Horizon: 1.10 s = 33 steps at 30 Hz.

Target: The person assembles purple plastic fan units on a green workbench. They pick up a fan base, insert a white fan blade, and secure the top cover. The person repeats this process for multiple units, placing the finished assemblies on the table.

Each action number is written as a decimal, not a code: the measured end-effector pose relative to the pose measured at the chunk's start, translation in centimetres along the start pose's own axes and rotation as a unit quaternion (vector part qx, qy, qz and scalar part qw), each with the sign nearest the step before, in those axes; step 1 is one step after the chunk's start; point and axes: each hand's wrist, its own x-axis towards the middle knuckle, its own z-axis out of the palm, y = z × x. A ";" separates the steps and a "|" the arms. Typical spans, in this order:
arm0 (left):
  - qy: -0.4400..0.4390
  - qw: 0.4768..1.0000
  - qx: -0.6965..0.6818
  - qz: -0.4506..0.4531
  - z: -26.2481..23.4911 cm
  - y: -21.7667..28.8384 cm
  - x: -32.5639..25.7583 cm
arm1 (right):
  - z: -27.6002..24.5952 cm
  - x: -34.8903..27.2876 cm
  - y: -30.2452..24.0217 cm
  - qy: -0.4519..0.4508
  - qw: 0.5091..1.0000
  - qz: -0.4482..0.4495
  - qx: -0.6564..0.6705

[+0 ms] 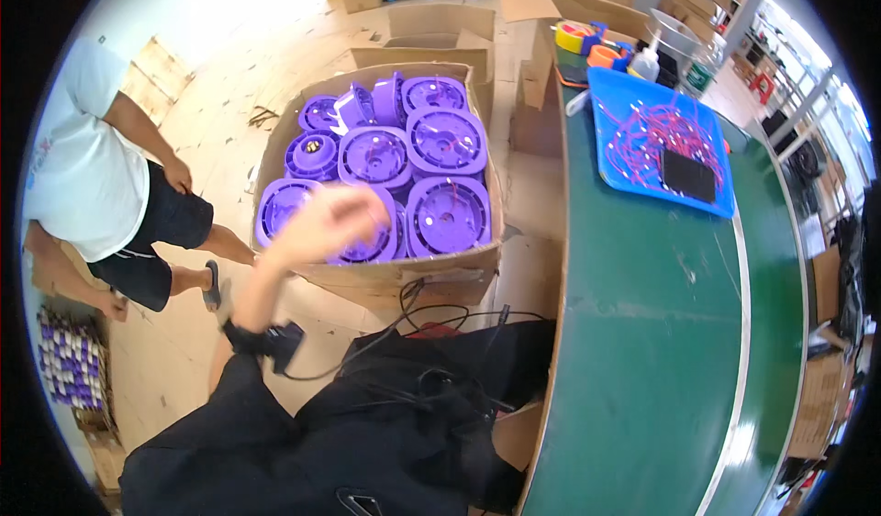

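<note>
Housings point(448, 219), purple, beneath left hand point(321, 226) fingers point(360, 208); contact unclear.

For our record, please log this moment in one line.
left hand: near purple parts in box; right hand: unseen; blue tray: on table

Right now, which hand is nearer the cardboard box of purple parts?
Left. The left hand appears over the near side of the cardboard box; touching is unclear. The right hand is out of view, so apparently farther.
</note>
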 end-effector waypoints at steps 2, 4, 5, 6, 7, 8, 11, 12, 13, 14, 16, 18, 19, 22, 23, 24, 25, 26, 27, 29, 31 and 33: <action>0.068 0.996 0.005 -0.051 -2.2 -2.0 1.4 | -0.7 -0.5 -3.5 0.039 0.990 -0.054 0.125; 0.241 0.968 0.076 -0.001 -12.2 -9.5 8.1 | 3.5 0.6 -9.5 0.016 0.950 -0.182 0.253; 0.283 0.953 0.102 -0.034 -16.9 -16.6 8.1 | 3.7 1.2 -12.4 -0.029 0.929 -0.240 0.279; 0.310 0.932 0.171 -0.075 -21.1 -21.3 7.7 | 4.5 1.7 -15.5 -0.070 0.902 -0.275 0.326; 0.292 0.920 0.192 -0.178 -24.8 -25.0 7.9 | 6.2 2.7 -18.3 -0.097 0.867 -0.311 0.377; 0.270 0.898 0.215 -0.273 -27.0 -26.6 9.0 | 8.3 3.9 -20.3 -0.119 0.859 -0.301 0.396; 0.160 0.900 -0.071 -0.400 -24.0 -29.0 11.1 | 17.5 10.1 -26.6 -0.140 0.859 -0.302 0.388; 0.131 0.927 -0.026 -0.350 -23.3 -29.7 11.8 | 20.2 12.3 -29.3 -0.104 0.872 -0.300 0.371; 0.102 0.949 0.018 -0.299 -22.3 -30.7 12.3 | 22.9 14.7 -31.3 -0.094 0.882 -0.313 0.340; 0.075 0.964 0.062 -0.246 -21.8 -31.8 12.4 | 25.1 16.7 -33.6 -0.123 0.894 -0.296 0.313; 0.077 0.966 -0.006 -0.247 -21.3 -33.6 13.1 | 29.0 20.6 -37.5 -0.175 0.904 -0.297 0.254; 0.088 0.966 -0.017 -0.243 -21.6 -34.1 13.2 | 30.1 21.7 -41.9 -0.254 0.913 -0.295 0.124; 0.092 0.967 0.003 -0.238 -21.6 -34.1 13.0 | 30.8 22.2 -42.6 -0.237 0.915 -0.307 0.113; 0.072 0.969 0.053 -0.231 -22.6 -35.4 12.7 | 31.9 22.0 -43.4 -0.160 0.920 -0.347 0.091; 0.070 0.971 0.025 -0.226 -22.8 -35.6 12.4 | 32.0 21.5 -43.2 -0.157 0.918 -0.352 0.091; 0.061 0.974 -0.004 -0.219 -22.4 -35.3 12.5 | 32.0 21.3 -42.6 -0.151 0.919 -0.352 0.090; 0.057 0.975 -0.029 -0.213 -22.7 -35.2 12.4 | 32.0 21.0 -42.1 -0.148 0.918 -0.355 0.093; 0.043 0.977 -0.006 -0.209 -23.0 -34.9 12.8 | 31.8 20.8 -41.5 -0.145 0.917 -0.355 0.105; 0.047 0.977 0.005 -0.210 -22.8 -34.8 12.9 | 31.6 20.3 -40.6 -0.141 0.917 -0.354 0.119; 0.057 0.976 0.030 -0.209 -22.6 -34.2 13.6 | 31.0 19.2 -38.6 -0.133 0.914 -0.352 0.149; 0.033 0.979 0.029 -0.201 -21.7 -33.5 14.4 | 30.0 18.0 -36.3 -0.146 0.921 -0.330 0.148; 0.013 0.978 0.015 -0.206 -18.4 -30.3 16.2 | 28.9 17.1 -34.0 -0.140 0.931 -0.306 0.143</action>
